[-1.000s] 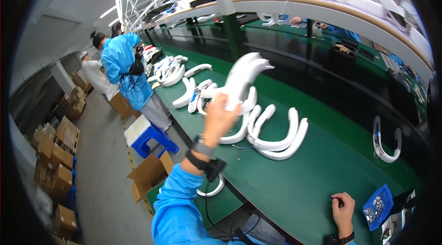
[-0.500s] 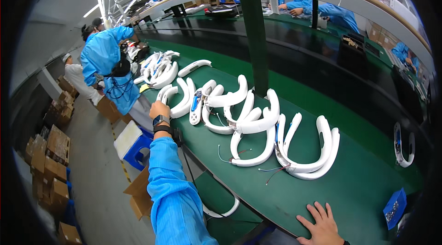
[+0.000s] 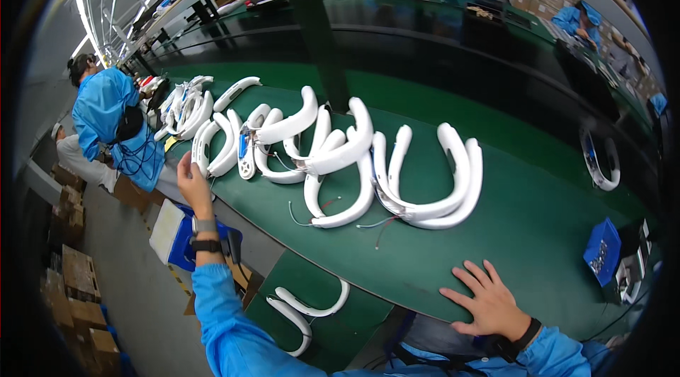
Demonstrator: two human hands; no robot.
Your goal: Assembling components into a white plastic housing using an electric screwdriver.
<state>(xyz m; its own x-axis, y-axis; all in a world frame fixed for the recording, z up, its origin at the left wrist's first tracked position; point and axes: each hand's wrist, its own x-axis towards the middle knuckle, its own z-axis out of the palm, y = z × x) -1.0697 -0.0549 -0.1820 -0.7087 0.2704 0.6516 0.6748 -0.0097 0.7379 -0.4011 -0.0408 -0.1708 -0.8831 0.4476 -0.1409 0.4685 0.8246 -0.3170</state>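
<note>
My left hand [image 3: 193,184] is at the table's near edge, its fingers stretched out, right beside a white curved neckband casing [image 3: 200,144]. Whether the fingertips touch that casing I cannot tell. Several similar U-shaped casings lie to its right, some overlapping, including a stacked pair [image 3: 453,203] with thin wires at its base. One narrow piece [image 3: 246,157] shows a blue part inside. Far from these, at the near right, my right hand [image 3: 490,306] rests flat on the green table [image 3: 397,271], fingers spread, holding nothing.
A dark green post [image 3: 319,37] rises behind the casings. At the right are a blue bin [image 3: 603,252] of small metal parts and another casing [image 3: 598,164]. More casings [image 3: 312,302] lie on a lower green surface. A blue-clad person [image 3: 117,125] works at left, near a stool [image 3: 170,235].
The view has swung right and down, so the scene sits further left. My left hand's fingers have straightened beside the casing. My right hand stays flat on the table, with more of its forearm showing.
</note>
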